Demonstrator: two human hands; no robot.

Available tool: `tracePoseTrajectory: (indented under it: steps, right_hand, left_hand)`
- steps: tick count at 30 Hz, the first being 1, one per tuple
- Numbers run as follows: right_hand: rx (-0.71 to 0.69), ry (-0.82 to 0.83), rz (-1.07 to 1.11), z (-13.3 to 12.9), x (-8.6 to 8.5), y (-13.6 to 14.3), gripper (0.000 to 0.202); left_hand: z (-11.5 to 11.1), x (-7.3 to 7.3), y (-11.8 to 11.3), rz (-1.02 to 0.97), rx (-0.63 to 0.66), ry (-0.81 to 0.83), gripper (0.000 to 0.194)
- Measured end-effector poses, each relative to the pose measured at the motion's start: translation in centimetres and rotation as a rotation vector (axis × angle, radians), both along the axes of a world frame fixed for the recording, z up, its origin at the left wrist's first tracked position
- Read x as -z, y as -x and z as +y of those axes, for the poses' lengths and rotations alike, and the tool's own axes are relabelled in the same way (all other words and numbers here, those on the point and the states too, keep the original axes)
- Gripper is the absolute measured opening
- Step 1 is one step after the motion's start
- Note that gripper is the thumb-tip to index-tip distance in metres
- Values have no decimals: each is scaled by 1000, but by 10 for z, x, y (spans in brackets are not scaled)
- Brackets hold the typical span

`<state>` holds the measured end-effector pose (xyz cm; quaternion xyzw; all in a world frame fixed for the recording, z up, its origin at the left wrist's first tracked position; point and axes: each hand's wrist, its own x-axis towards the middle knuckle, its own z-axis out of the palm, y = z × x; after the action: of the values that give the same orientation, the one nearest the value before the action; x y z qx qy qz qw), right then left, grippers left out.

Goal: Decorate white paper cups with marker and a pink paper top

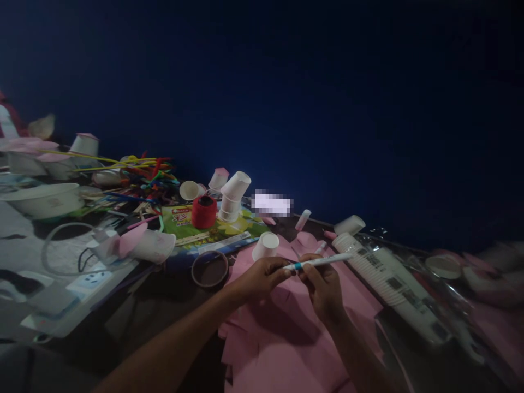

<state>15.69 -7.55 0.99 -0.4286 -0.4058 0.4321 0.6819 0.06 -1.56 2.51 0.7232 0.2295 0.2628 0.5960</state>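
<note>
A white marker pen [331,259] with a teal band lies across both my hands, above the pink paper [282,360]. My left hand [264,277] pinches its left end, near the band. Around the barrel, just right of the band, the fingers of my right hand [322,286] are closed. The pen tilts slightly up to the right. Just behind my left hand an upturned white paper cup [266,245] stands at the far edge of the paper. Thin dark metal, partly hidden by my fingers, shows beside the pen.
A sleeve of stacked paper cups [393,284] lies on the right. Beyond the paper are a pink-and-white tube [303,219], a red yarn roll [203,212] and stacked cups [235,188]. Pipe cleaners [158,169], a bowl [45,199] and a power strip [88,281] are left.
</note>
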Motion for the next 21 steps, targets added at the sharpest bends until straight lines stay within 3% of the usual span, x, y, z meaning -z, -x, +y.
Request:
tracePoseTrajectory:
  steps: [21]
  right_hand:
    - [49,69,-35,7,6,7,27]
  left_hand:
    - [-5,4,-5,129,-91,-152,29]
